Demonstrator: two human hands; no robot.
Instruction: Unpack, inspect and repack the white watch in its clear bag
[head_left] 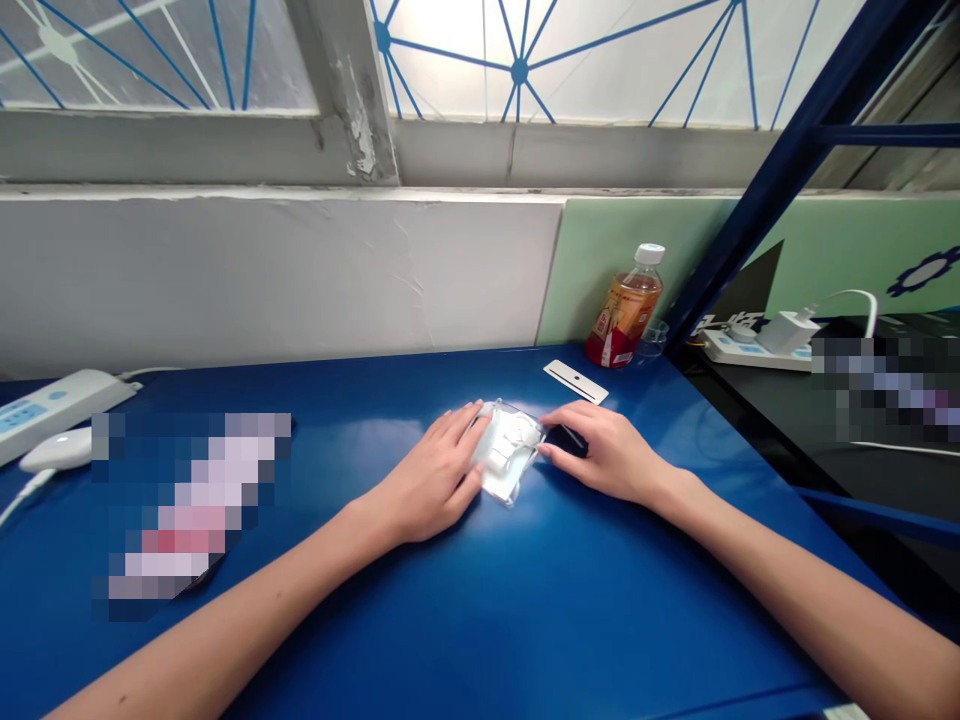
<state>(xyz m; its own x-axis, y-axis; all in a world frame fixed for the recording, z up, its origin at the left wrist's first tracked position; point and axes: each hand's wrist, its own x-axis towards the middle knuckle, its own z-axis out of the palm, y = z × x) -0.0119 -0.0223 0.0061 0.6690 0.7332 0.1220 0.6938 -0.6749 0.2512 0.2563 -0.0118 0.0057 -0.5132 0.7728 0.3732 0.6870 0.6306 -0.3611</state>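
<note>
A small clear plastic packet (508, 450) with white contents, perhaps a looped cable, lies on the blue tabletop between my hands. My left hand (442, 470) holds its left side, with the fingers reaching over the upper edge and the thumb lower down. At the right edge, my right hand (596, 450) grips the packet with curved fingers and the thumb a little apart from them. Behind that thumb and index finger, a small black object (566, 440) shows in part; I cannot make out what it is.
A white flat strip with a dark slot (576, 381) lies behind my right hand. An orange-labelled drink bottle (625, 308) stands by the wall. At left are a blurred-out flat device (199, 510) and a white power strip (64, 405). A blue metal frame (750, 215) rises at right.
</note>
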